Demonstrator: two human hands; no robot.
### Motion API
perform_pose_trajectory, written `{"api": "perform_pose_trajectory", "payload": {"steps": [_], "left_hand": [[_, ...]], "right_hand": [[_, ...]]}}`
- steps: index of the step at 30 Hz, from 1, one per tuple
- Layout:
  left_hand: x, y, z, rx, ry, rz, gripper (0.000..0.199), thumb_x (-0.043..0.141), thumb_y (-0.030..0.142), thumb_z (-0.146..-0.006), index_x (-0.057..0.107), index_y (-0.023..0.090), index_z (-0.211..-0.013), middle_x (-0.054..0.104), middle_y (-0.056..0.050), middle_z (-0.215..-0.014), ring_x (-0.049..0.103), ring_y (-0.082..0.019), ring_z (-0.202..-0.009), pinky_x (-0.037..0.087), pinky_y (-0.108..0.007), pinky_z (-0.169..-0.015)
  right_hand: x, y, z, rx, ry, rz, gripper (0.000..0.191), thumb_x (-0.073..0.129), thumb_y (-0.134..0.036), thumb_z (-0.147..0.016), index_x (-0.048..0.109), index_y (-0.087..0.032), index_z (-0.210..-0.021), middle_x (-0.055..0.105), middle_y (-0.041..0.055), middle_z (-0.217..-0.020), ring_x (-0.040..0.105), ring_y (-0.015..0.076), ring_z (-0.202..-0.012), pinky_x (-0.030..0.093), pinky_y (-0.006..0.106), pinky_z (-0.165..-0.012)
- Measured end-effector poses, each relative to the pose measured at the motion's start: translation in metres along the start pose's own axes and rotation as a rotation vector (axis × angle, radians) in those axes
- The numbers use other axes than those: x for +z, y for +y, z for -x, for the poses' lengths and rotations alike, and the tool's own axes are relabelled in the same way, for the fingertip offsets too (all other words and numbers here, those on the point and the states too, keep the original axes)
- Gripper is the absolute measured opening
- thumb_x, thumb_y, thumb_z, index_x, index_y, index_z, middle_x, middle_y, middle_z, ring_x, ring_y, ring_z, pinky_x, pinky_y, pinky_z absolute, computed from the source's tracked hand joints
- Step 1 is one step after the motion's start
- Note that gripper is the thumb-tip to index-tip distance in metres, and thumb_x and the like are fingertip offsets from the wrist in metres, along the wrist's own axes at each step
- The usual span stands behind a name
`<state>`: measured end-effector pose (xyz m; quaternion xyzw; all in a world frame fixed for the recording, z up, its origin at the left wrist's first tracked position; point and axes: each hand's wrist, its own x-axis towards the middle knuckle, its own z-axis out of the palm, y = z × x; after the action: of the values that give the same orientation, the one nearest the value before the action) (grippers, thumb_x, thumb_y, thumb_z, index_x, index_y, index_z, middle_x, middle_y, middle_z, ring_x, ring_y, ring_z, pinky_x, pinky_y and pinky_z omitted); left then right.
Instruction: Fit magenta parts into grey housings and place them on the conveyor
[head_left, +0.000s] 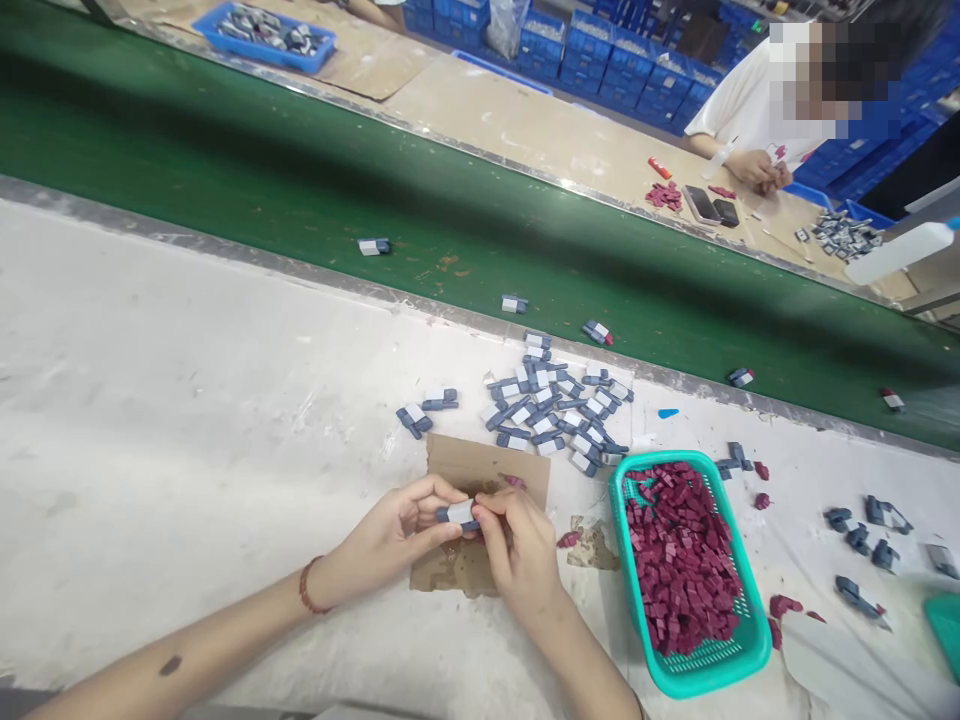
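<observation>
- Pinched in the left hand's [386, 525] thumb and fingers: one small dark-blue-and-white plastic block [459, 514], left of the turquoise plastic basket [705, 682].
- Right hand [521, 540], nearer the basket, pinches the block's basket-side end; whether it also holds something smaller, I cannot tell.
- Flat brown cardboard [465, 458] lies under both hands, left of the basket.
- Maroon plastic pieces [679, 550] fill the basket.

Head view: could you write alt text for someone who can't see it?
A person's left hand and right hand hold a small gray-and-blue part over a piece of cardboard on a pale worktop. A teal basket of dark-red pieces stands to the right; more gray-and-blue parts lie beyond the cardboard, near a green belt.
</observation>
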<state>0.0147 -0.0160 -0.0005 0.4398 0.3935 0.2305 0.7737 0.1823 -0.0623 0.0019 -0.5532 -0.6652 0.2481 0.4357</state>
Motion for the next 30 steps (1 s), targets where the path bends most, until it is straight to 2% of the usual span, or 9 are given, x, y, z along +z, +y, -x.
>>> {"api": "perform_pose_trajectory", "payload": {"steps": [5,7,10,12,15,20,24,27,30], "left_hand": [[-0.006,0.038,-0.018,0.111,0.023,-0.296,0.028,0.075,0.04,-0.073,0.068,0.018,-0.089,0.073,-0.009,-0.092,0.067,-0.023,-0.081,0.053,-0.029,-0.07],[-0.015,0.057,-0.038,0.2,0.135,-0.383,0.032,0.075,0.043,-0.072,0.068,0.019,-0.091,0.073,-0.01,-0.096,0.067,-0.025,-0.084,0.053,-0.031,-0.074],[-0.035,0.082,-0.079,0.35,0.372,-0.585,0.038,0.068,0.047,-0.075,0.066,0.017,-0.1,0.072,-0.009,-0.092,0.065,-0.024,-0.083,0.052,-0.032,-0.076],[-0.049,0.095,-0.109,0.397,0.449,-0.67,0.036,0.065,0.04,-0.077,0.064,0.013,-0.1,0.07,-0.008,-0.09,0.062,-0.022,-0.082,0.049,-0.031,-0.079],[-0.064,0.11,-0.149,0.431,0.469,-0.776,0.032,0.06,0.035,-0.079,0.063,0.012,-0.101,0.067,-0.007,-0.091,0.059,-0.022,-0.083,0.047,-0.033,-0.083],[-0.055,0.118,-0.196,0.535,0.45,-0.977,0.02,0.058,0.026,-0.077,0.064,0.014,-0.091,0.064,-0.014,-0.107,0.05,-0.033,-0.112,0.031,-0.047,-0.104],[-0.027,0.113,-0.216,0.64,0.266,-1.112,0.031,0.059,0.029,-0.077,0.064,0.012,-0.104,0.056,-0.017,-0.126,0.037,-0.035,-0.127,0.022,-0.049,-0.11],[-0.006,0.11,-0.23,0.636,0.127,-1.127,0.031,0.06,0.027,-0.076,0.065,0.014,-0.104,0.061,-0.015,-0.118,0.047,-0.034,-0.117,0.029,-0.048,-0.106],[0.009,0.11,-0.24,0.602,0.081,-1.052,0.022,0.058,0.018,-0.074,0.068,0.014,-0.093,0.064,-0.014,-0.104,0.054,-0.034,-0.107,0.034,-0.048,-0.102]], "right_hand": [[-0.015,-0.015,0.002,0.014,-0.002,0.14,0.025,0.038,-0.022,-0.099,0.058,-0.016,-0.114,0.069,0.0068,-0.084,0.065,0.019,-0.076,0.052,0.03,-0.07],[-0.032,-0.023,0.005,0.031,-0.017,0.211,0.029,0.038,-0.022,-0.099,0.054,-0.017,-0.123,0.068,0.0063,-0.085,0.064,0.0191,-0.077,0.052,0.03,-0.07],[-0.072,-0.024,0.013,0.08,0.032,0.331,0.023,0.04,-0.02,-0.098,0.06,-0.02,-0.11,0.068,0.0069,-0.092,0.063,0.0198,-0.086,0.051,0.031,-0.074],[-0.102,-0.013,0.017,0.156,0.098,0.51,0.021,0.042,-0.021,-0.096,0.062,-0.021,-0.103,0.067,0.0085,-0.096,0.061,0.0228,-0.092,0.049,0.034,-0.079],[-0.136,0.015,0.021,0.269,0.05,0.816,0.017,0.047,-0.02,-0.093,0.063,-0.019,-0.098,0.067,0.0101,-0.091,0.061,0.0268,-0.086,0.049,0.037,-0.072],[-0.146,0.052,0.02,0.301,-0.123,1.023,0.013,0.053,-0.009,-0.084,0.062,-0.018,-0.082,0.067,0.011,-0.085,0.062,0.0259,-0.076,0.048,0.033,-0.061],[-0.145,0.051,0.018,0.337,-0.044,0.837,0.016,0.051,-0.01,-0.084,0.061,-0.02,-0.077,0.065,0.0097,-0.083,0.063,0.0253,-0.078,0.049,0.033,-0.062],[-0.151,0.043,0.017,0.448,0.079,0.397,0.01,0.054,-0.021,-0.086,0.064,-0.019,-0.083,0.068,0.0078,-0.085,0.064,0.0232,-0.077,0.052,0.034,-0.067],[-0.153,0.033,0.015,0.565,0.234,-0.09,0.024,0.065,-0.038,-0.079,0.068,-0.018,-0.092,0.07,0.0057,-0.08,0.066,0.0211,-0.072,0.055,0.033,-0.065]]}}
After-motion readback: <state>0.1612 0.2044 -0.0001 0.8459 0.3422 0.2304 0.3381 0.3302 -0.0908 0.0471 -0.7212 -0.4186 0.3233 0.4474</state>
